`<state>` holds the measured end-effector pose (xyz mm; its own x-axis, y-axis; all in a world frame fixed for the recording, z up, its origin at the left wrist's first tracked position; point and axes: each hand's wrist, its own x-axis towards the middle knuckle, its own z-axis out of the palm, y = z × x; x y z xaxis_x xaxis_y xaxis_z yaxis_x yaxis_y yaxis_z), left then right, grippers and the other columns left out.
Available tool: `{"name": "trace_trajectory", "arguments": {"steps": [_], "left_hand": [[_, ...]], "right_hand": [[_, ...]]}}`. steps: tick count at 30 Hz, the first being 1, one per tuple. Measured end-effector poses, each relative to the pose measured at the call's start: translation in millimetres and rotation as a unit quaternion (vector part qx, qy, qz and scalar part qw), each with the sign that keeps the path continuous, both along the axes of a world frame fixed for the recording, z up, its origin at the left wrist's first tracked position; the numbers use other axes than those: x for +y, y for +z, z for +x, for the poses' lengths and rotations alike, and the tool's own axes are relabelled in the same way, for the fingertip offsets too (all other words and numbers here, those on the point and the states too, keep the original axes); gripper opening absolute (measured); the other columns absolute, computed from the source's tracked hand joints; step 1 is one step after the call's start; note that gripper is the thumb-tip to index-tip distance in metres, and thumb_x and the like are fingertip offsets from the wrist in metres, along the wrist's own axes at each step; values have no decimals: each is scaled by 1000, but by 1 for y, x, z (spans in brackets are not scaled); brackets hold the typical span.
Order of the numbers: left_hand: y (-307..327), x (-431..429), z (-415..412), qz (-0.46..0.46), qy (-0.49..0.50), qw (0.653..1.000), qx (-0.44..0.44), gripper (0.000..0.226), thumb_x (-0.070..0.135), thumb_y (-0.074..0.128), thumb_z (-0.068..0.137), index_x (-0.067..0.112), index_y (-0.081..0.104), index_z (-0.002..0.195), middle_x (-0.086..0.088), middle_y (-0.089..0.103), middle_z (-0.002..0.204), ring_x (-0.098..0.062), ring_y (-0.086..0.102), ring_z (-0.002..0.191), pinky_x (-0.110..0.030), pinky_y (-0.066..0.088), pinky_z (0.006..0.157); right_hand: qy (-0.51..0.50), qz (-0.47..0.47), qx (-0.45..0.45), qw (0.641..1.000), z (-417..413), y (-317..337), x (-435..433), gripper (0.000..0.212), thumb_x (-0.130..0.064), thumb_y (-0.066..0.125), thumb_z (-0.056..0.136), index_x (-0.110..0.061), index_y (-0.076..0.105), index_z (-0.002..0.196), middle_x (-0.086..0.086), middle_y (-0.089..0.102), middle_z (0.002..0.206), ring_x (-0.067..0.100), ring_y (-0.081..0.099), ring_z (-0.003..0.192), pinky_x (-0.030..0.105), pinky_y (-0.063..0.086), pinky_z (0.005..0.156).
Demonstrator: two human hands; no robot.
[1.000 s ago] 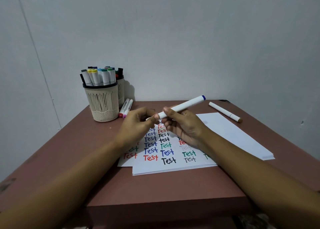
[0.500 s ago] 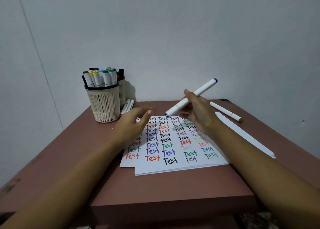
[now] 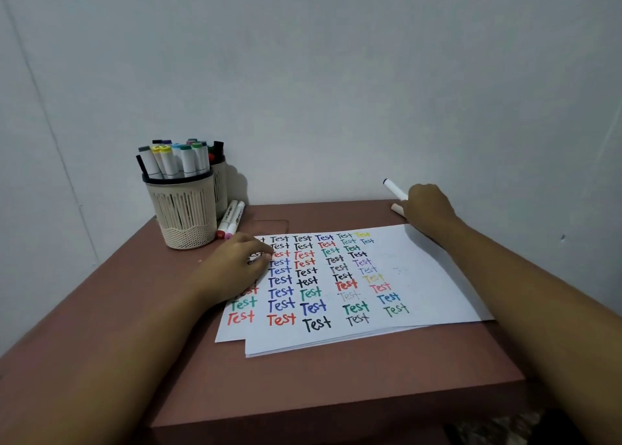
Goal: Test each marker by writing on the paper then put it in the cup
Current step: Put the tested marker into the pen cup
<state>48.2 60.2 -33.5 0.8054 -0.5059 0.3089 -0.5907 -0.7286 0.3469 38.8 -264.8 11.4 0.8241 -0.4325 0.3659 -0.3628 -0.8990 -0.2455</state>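
At upper right, right hand [image 3: 427, 209]: carried its gripped marker [image 3: 393, 189] off the paper [image 3: 437, 276]; test seemingly unwritten.
Centre left, left hand [image 3: 235, 269]: settled on paper; grip unclear.
Cup [image 3: 181, 215]: waiting.

The paper [image 3: 430, 276] lies in the middle of the table [image 3: 336, 387]. The cup [image 3: 183, 212] stands at the back left, full of markers [image 3: 175, 162], with two markers [image 3: 232, 219] lying just right of it. The left hand [image 3: 235, 266] rests on the paper's left side. The right hand [image 3: 427, 205] holds a marker [image 3: 393, 189] behind the paper, back right.
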Motion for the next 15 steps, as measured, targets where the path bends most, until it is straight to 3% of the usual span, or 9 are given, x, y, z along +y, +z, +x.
{"name": "trace_trajectory", "arguments": {"steps": [4,7,11,15], "left_hand": [[-1,0,-1,3,-3,1000,2,30,27,46,97,22,59,123,-1,48,129,-10,42,121,-16,27,93],[-1,0,0,5,-3,1000,7,31,29,45,97,23,58,124,1,48,129,-8,43,120,-16,27,93],[0,0,-2,14,-1,1000,11,32,30,43,97,23,56,126,1,46,132,-9,42,122,-16,27,94],[3,0,-5,27,3,999,20,34,30,43,98,23,55,128,2,46,134,-9,42,123,-17,28,95]], "right_hand": [[-62,-102,11,993,1,-22,-10,21,-24,49,97,-10,57,111,10,61,109,28,49,108,34,32,78],[-66,-86,7,994,1,-34,-17,29,-23,46,98,-4,53,118,15,53,116,32,46,110,38,40,84],[-62,-36,-14,997,1,-41,-26,24,-14,49,96,-1,54,115,19,46,115,35,47,107,36,39,74],[-46,-30,-10,998,1,-39,-27,25,-16,48,96,0,53,114,20,46,115,37,47,106,38,41,77]]}}
